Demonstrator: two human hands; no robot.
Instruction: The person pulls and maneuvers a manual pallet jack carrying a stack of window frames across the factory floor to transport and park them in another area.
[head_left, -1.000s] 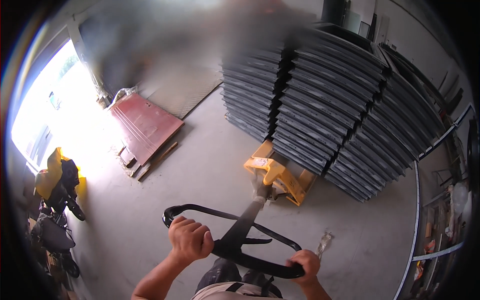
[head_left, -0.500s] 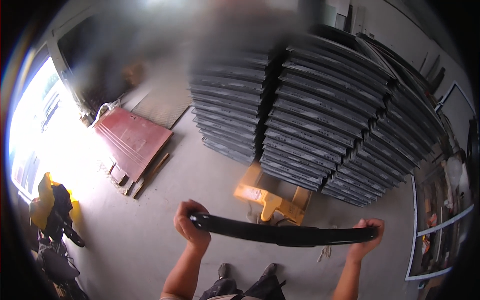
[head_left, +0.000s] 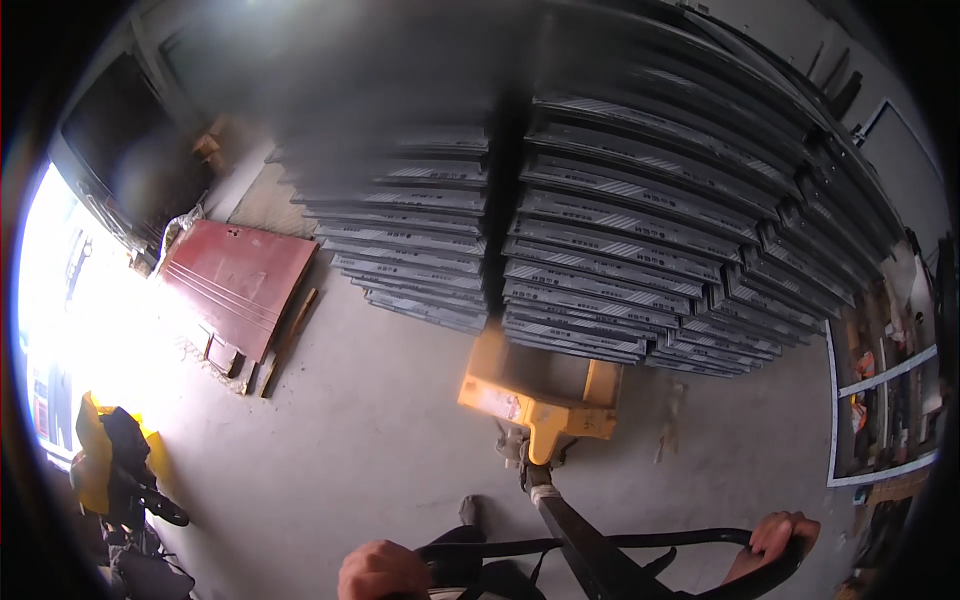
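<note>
Both my hands grip the black loop handle (head_left: 690, 538) of a yellow pallet jack (head_left: 575, 418). My left hand (head_left: 382, 570) is closed at the handle's left side, near the lower edge of the view. Wrapped over the right corner of the loop is my right hand (head_left: 783, 540). A black shaft (head_left: 585, 540) slants from the handle to the base of the jack. Beyond the yellow body rise tall stacks of flat dark-grey panels (head_left: 600, 255), above the jack; its forks are hidden under them.
A dark red panel (head_left: 245, 275) lies on the floor at left, with wooden strips (head_left: 290, 340) beside it. A scooter-like vehicle with a yellow cover (head_left: 95, 455) stands at lower left, near a bright doorway. At right is a metal-framed rack (head_left: 838, 430) holding long pieces.
The handle has come down and toward me, so its shaft now shows. My hands moved lower with it, still gripping. The panel stacks appear shifted left, and one foot has stepped forward.
</note>
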